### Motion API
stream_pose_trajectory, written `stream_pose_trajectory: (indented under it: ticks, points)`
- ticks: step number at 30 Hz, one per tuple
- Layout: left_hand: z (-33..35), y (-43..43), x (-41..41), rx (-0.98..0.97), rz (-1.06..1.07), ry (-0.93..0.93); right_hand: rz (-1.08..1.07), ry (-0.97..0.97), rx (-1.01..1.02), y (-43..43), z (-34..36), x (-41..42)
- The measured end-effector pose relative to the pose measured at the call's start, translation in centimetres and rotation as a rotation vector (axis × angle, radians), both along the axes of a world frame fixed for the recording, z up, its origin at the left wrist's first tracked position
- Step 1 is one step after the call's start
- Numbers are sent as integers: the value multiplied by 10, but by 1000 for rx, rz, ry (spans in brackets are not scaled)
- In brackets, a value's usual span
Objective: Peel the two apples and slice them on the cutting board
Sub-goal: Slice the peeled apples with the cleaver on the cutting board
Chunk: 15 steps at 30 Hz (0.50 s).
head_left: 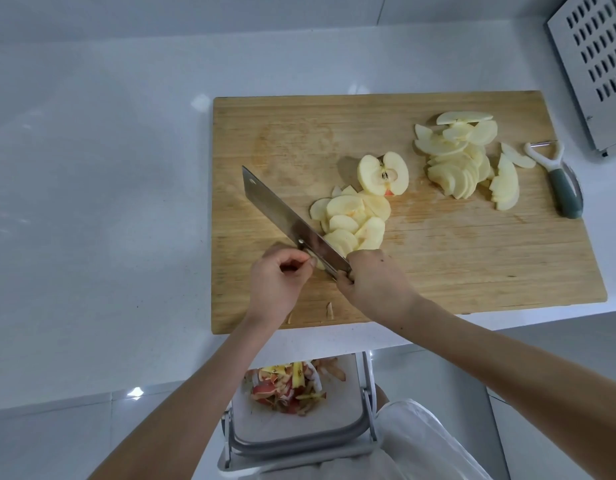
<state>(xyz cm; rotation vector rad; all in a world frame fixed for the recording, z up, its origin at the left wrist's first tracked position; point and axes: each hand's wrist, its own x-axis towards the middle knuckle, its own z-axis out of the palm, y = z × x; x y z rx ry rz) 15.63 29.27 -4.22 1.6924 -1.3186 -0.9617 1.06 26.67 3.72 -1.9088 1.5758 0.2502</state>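
A wooden cutting board (455, 258) lies on the white counter. My right hand (375, 282) grips the handle of a cleaver (282, 216), whose blade slants up to the left, beside a pile of apple slices (355, 223). My left hand (278, 278), fingers curled, pinches a small apple piece against the blade near the handle. A peeled apple half (382, 173) lies cut face up, core showing, just beyond the pile. A second heap of slices (465, 161) lies at the board's far right.
A peeler (559, 181) with a grey-green handle lies at the board's right edge. A perforated metal rack (597, 64) stands at the far right. Below the counter's front edge, a bin (299, 431) holds red and yellow peels (289, 386). Small scraps (329, 310) lie on the board's near edge.
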Motion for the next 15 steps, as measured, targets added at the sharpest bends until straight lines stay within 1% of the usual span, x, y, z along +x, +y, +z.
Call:
stream_pose_trajectory:
  ticks: [5, 9, 12, 15]
  points:
    - [1, 0, 0, 15, -6, 13, -32, -55, -6, 3, 3, -4]
    - [4, 0, -2, 83, 12, 46, -66, -109, -108, 5, 25, -18]
    - [10, -1, -3, 97, 23, 65, -74, -135, -185, 3, 41, -37]
    - [24, -2, 0, 108, 49, 103, -94, -178, -202, 9, 51, -58]
